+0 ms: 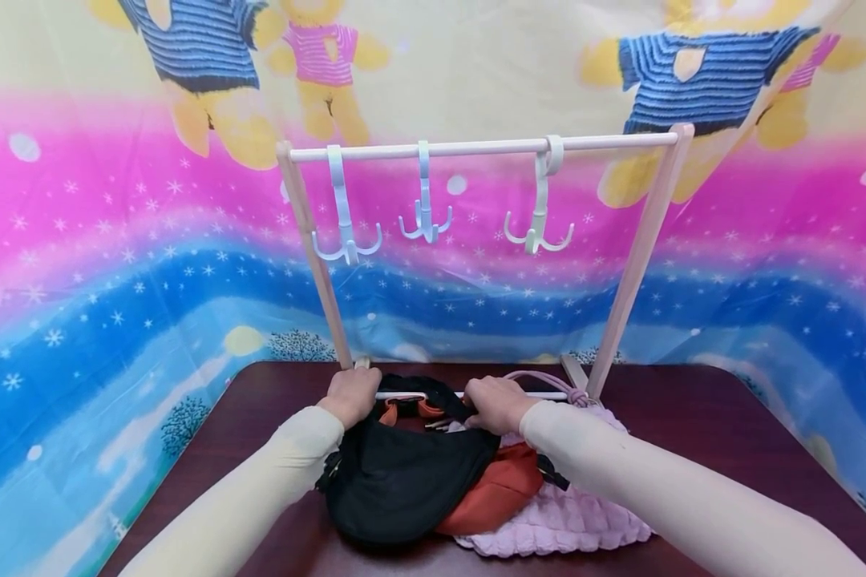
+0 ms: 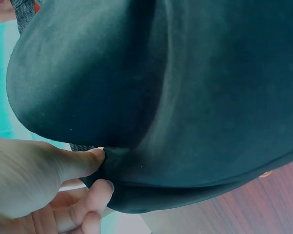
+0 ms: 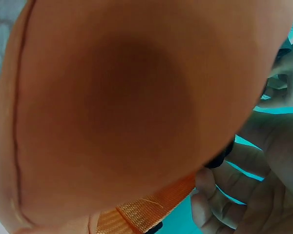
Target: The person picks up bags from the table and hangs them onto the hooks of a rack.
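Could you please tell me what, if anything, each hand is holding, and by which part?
The left hand pinches the black bag by its far left edge. The right hand is at its far right corner; that hold cannot be told.

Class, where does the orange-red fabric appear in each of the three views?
Head: orange-red fabric low, just right of centre.
Left wrist: at most a sliver, top left.
Right wrist: it fills most of the picture.
Shared landmark: the right hand, in head and right wrist views.

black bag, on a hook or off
Off: the left hand pinches the bag below the hooks, which hang bare.
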Demonstrator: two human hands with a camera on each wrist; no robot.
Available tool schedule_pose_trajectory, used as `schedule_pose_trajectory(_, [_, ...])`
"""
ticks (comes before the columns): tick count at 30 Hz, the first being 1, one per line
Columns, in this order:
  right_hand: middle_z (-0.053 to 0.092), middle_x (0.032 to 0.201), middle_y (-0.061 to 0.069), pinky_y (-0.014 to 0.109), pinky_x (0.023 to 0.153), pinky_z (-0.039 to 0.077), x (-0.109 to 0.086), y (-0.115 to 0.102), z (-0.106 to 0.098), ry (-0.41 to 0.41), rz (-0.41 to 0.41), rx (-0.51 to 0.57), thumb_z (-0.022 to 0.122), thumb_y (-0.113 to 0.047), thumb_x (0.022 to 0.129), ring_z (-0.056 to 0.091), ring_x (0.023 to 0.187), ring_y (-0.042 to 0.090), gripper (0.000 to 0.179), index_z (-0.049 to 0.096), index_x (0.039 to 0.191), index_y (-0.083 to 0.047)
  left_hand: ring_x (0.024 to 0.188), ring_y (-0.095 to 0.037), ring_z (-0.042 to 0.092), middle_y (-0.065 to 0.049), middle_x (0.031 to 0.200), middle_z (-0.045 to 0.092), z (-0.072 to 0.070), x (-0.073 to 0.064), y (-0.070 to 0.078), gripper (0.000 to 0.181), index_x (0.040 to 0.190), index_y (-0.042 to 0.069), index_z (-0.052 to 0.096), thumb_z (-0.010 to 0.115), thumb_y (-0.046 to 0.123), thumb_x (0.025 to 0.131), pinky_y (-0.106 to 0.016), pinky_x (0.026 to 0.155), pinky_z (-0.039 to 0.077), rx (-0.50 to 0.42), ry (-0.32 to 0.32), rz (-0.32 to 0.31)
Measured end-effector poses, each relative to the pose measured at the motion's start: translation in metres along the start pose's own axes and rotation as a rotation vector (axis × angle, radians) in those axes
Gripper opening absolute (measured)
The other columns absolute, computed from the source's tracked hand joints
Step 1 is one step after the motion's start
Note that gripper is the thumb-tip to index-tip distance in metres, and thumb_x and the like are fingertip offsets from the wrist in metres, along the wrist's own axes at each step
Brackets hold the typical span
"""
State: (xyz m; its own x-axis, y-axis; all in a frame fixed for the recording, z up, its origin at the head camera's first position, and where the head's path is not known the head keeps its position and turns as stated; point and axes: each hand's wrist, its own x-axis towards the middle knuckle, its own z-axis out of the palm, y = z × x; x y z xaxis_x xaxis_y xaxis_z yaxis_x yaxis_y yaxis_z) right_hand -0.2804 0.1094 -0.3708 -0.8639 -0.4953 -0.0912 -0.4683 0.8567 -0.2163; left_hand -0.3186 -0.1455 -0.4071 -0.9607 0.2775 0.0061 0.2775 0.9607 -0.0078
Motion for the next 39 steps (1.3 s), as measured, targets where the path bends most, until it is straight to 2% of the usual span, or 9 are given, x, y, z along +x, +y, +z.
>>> schedule_pose_trajectory(8, [0.055, 0.062, -0.003, 0.032, 0.061, 0.036, 0.0029, 0.0016, -0.0009, 0.011, 0.02, 0.001, 0.08, -0.023, 0.087, 0.049, 0.06, 0.015, 0.022, 0.067, 0.073, -0.015, 0.072, -0.025, 0.065, -0.014, 0.085, 0.069, -0.0041, -0.0003, -0.0003, 0.005, 0.095, 0.008, 0.07, 0.067, 0.004, 0.095, -0.042, 0.061, 0.053, -0.004, 0.041, -0.007])
schedule_pose_trajectory(14, [0.06, 0.069, -0.002, 0.033, 0.062, 0.037, 0.0044, 0.001, -0.0014, -0.001, 0.034, 0.006, 0.08, -0.023, 0.087, 0.051, 0.063, 0.015, 0.016, 0.069, 0.08, -0.014, 0.074, -0.025, 0.067, -0.013, 0.087, 0.07, -0.0051, 0.0008, -0.0007, 0.004, 0.098, 0.009, 0.071, 0.067, 0.008, 0.095, -0.044, 0.063, 0.055, -0.014, 0.038, -0.026])
schedule_pose_trajectory(19, [0.063, 0.071, -0.001, 0.033, 0.062, 0.038, 0.0041, 0.0004, -0.0025, 0.01, 0.036, 0.013, 0.081, -0.022, 0.087, 0.052, 0.063, 0.015, 0.015, 0.07, 0.083, -0.013, 0.074, -0.027, 0.068, -0.015, 0.087, 0.07, -0.0053, 0.0014, -0.0011, 0.006, 0.098, 0.007, 0.071, 0.066, 0.011, 0.097, -0.045, 0.063, 0.057, -0.016, 0.062, -0.033])
schedule_pose_trajectory(28, [0.04, 0.056, -0.005, 0.03, 0.056, 0.032, 0.0034, 0.0004, -0.0009, 0.004, 0.023, 0.024, 0.079, -0.022, 0.089, 0.041, 0.054, 0.013, 0.03, 0.061, 0.066, -0.015, 0.065, -0.025, 0.066, -0.013, 0.08, 0.07, -0.0036, -0.0018, -0.0004, 0.008, 0.093, 0.006, 0.072, 0.067, 0.011, 0.096, -0.044, 0.058, 0.056, -0.009, 0.117, -0.035])
schedule_pose_trajectory(35, [0.052, 0.061, -0.003, 0.031, 0.062, 0.038, 0.0005, -0.0018, -0.0042, -0.008, 0.013, 0.061, 0.078, -0.018, 0.09, 0.047, 0.059, 0.014, 0.019, 0.068, 0.073, -0.014, 0.062, -0.024, 0.065, -0.011, 0.077, 0.07, -0.0024, -0.0041, -0.0009, 0.009, 0.09, 0.007, 0.071, 0.067, 0.012, 0.096, -0.043, 0.057, 0.056, 0.005, 0.14, -0.038])
schedule_pose_trajectory(39, [0.051, 0.058, -0.004, 0.03, 0.06, 0.038, -0.0009, -0.0016, -0.0069, -0.001, 0.005, 0.064, 0.077, -0.017, 0.09, 0.047, 0.057, 0.013, 0.022, 0.068, 0.071, -0.013, 0.064, -0.024, 0.066, -0.01, 0.079, 0.071, -0.0017, -0.0027, -0.0024, 0.01, 0.09, 0.008, 0.071, 0.071, 0.017, 0.095, -0.044, 0.059, 0.057, 0.029, 0.153, -0.04])
